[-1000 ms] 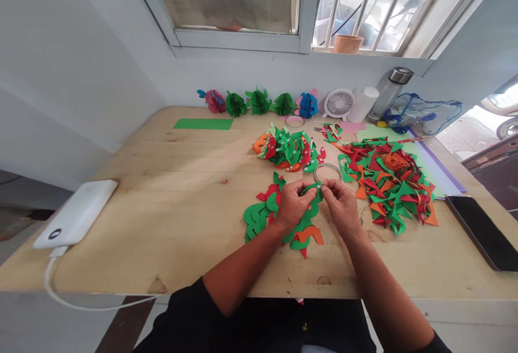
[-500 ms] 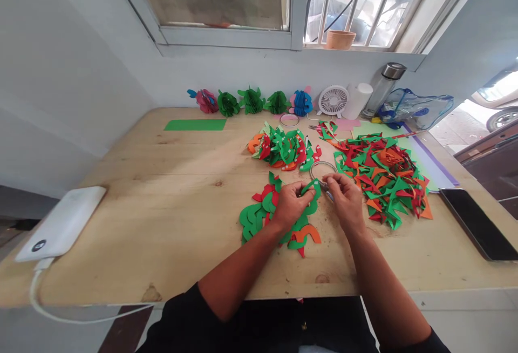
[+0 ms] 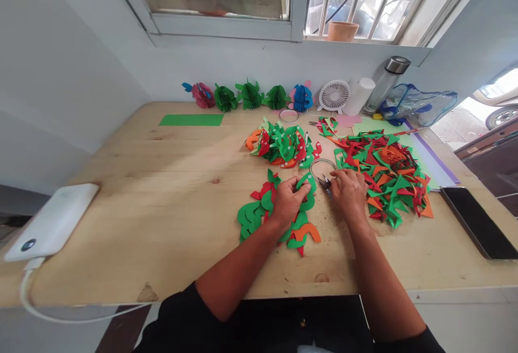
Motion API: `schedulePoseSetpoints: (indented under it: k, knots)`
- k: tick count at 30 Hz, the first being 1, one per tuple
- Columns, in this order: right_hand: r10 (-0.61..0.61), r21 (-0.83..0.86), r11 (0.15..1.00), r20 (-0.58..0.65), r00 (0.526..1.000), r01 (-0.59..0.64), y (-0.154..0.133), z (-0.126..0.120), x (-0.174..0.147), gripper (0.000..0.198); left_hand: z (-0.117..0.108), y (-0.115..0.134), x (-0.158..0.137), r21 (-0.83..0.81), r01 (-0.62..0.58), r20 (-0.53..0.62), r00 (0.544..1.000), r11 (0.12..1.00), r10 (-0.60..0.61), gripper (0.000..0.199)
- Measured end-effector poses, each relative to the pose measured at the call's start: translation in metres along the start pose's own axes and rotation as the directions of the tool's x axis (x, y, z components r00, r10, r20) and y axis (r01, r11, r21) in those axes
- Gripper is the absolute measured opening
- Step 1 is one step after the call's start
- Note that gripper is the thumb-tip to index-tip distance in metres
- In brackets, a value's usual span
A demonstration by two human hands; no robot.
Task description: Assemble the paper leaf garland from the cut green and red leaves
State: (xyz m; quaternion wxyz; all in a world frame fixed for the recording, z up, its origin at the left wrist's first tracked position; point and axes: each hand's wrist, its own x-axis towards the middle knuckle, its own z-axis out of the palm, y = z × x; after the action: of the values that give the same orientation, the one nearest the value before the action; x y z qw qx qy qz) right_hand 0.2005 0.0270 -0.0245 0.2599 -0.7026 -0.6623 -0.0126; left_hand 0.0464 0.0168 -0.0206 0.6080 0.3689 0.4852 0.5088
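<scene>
At the near middle of the bench, the left hand is closed, thumb against fingers, on a green cut-out, held above a loose spread of paper shapes. The hand and its wrist hide part of this spread; an orange arch lies exposed at its right edge. The right hand has its fingers partly curled beside a small metal tool; whether it grips the tool cannot be told. Just beyond the tool lies a thin pale ring. Farther back, a cluster of curved pieces, many marked with small white squares, occupies the space ahead of the hands. Right of the right hand, and near it, a broad heap of red, green and orange scraps partly covers some pale sheets. A dark phone lies beyond the heap. Along the wall stand five paper figures, a white fan, a white cylinder and a bottle. Far left: a white device with a cable.
</scene>
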Motion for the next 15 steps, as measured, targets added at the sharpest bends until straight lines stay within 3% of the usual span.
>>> schedulePoseSetpoints:
  k: [15]
  knots:
    - [0.004,-0.063,0.998,0.023,1.000,-0.002,-0.001,0.012,0.005,0.015,0.001,0.000,0.000,-0.020,-0.011,0.025,1.000,1.000,0.012,0.017]
